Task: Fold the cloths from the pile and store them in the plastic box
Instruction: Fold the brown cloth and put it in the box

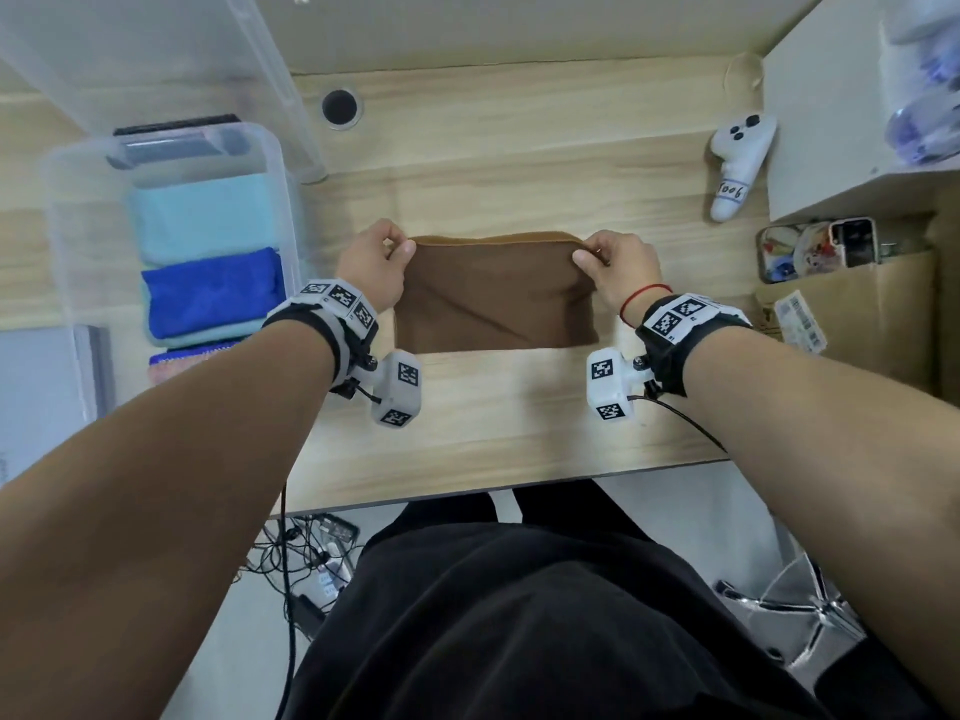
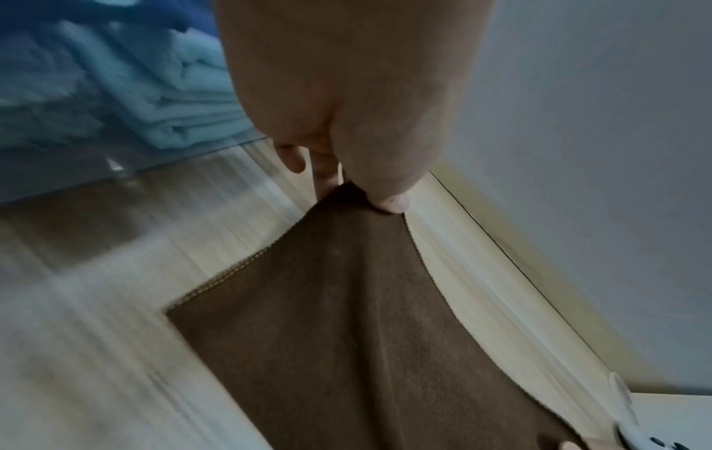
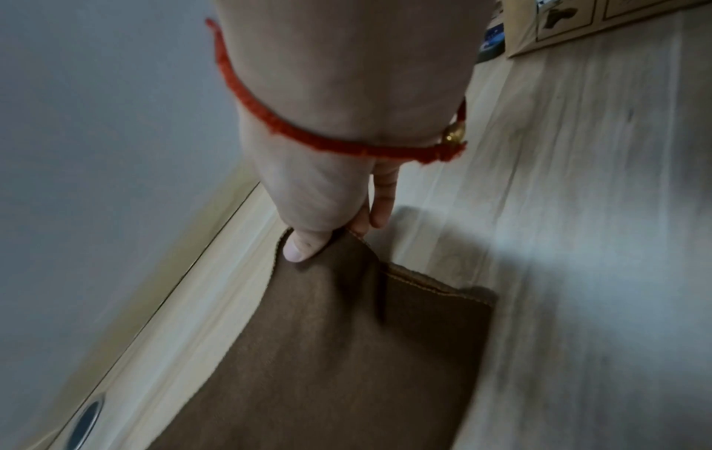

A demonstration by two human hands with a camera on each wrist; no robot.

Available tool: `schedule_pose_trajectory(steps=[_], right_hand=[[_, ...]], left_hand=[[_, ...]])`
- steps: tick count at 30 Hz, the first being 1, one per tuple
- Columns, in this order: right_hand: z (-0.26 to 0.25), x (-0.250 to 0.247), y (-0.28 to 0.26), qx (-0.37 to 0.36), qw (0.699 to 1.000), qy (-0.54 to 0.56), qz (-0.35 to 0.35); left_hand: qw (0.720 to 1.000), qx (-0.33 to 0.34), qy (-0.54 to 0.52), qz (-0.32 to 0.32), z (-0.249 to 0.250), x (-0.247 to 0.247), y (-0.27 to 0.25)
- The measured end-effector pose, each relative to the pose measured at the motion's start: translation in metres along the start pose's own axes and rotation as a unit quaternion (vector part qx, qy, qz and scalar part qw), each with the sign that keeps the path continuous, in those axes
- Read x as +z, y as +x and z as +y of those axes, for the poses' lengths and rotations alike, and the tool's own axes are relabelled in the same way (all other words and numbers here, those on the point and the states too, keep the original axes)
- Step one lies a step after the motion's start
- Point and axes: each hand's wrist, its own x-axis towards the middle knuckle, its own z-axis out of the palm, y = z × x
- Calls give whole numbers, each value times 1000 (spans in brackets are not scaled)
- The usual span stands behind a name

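Pinching the far corners of a brown cloth (image 1: 493,293), both hands work at the same fold. The left hand (image 1: 375,262) has thumb and forefinger closed on the far left corner, the other fingers curled behind; the left wrist view shows the thumb tip pressed onto the fabric there. The right hand (image 1: 615,265) nips the far right corner the same way, thumb on top, with a red string (image 1: 641,296) round its wrist. Both corners are raised slightly, so the far edge arches off the desk (image 1: 493,433) while the near edge lies flat. A second stitched layer shows under the lifted corner in the right wrist view, so the cloth looks already doubled once.

To the left of the cloth stands the plastic box (image 1: 283,163), well apart from it. Inside lie folded cloths: a light blue one (image 1: 202,215), a dark blue one (image 1: 213,293), and more beneath, partly hidden by the left arm. Judging by that, several cloths are done. This brown one seems to need at least one more fold before going in the box. No pile of unfolded cloths is in view, so I cannot tell how many remain.
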Motion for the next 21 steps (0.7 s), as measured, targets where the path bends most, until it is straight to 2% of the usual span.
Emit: schedule_pose_trajectory(steps=[11,16,21], right_hand=[[-6,11,34,38,999,-9,16],[-3,12,37,48,998,12,43],[-2,10,33,15,999,7,44]], left_hand=[[997,-67,-12,-45,-14,11,32],[997,-70,-12,-33,-12,13,36],[996,-86,32,-2,-11,14,36]])
